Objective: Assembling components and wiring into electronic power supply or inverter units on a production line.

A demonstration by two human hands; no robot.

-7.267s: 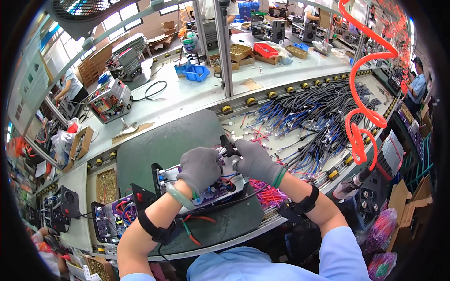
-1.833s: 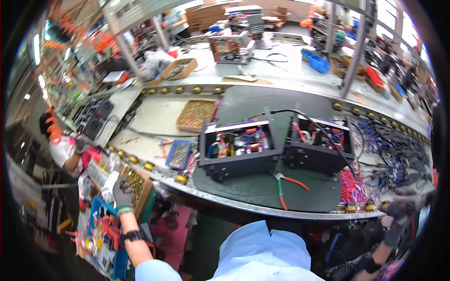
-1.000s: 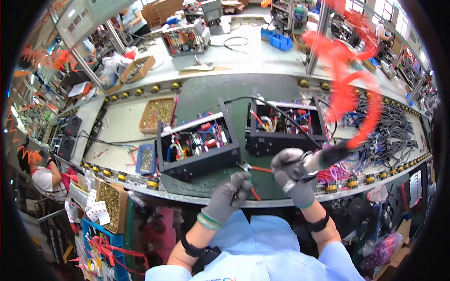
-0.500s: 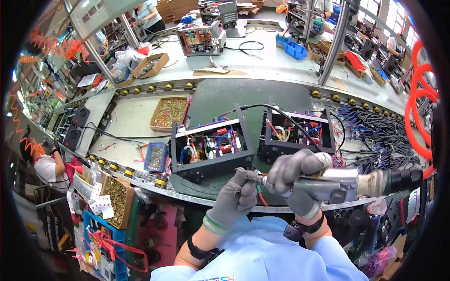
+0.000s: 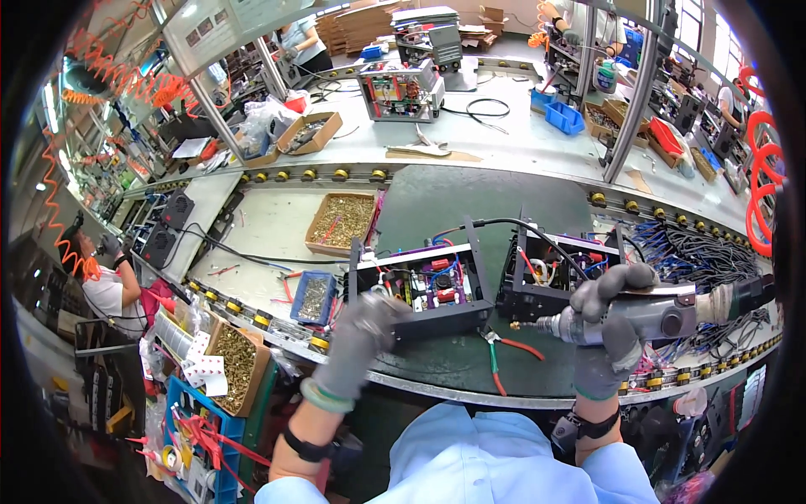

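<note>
Item one, as I log it remotely: my right hand [image 5: 617, 344], in a grey knit glove, its fingers wrapped firmly around a cylindrical silver-grey metal power driver [image 5: 672, 317] held roughly level, a pale flat bar along its top and a black rear end. The narrow nose points left of the grip, a small brass-coloured piece at its tip. Item two: my left hand [image 5: 365, 332], gloved alike, well left of that grip and motion-blurred; I cannot tell whether its fingers are open or closed. It overlaps the left corner of an open-topped matte black box [image 5: 445, 317], crowded with red, blue and white wiring; contact is unclear. A second black box [image 5: 529, 302] sits just beyond the driver's nose. Below and left of the nose: pliers with one red and one green handle [image 5: 522, 348], splayed on a smooth dark green mat [image 5: 428, 370]. Just left of the left hand: a blue plastic bin [image 5: 311, 321] of small silvery parts. Beyond the right grip: a tangle of glossy black and blue cables [image 5: 688, 244]. Labels: white cards with small red marks [image 5: 206, 374], lower left of the left hand, and a pale pictured panel [image 5: 227, 34], far beyond it, lettering too small to read.
</note>
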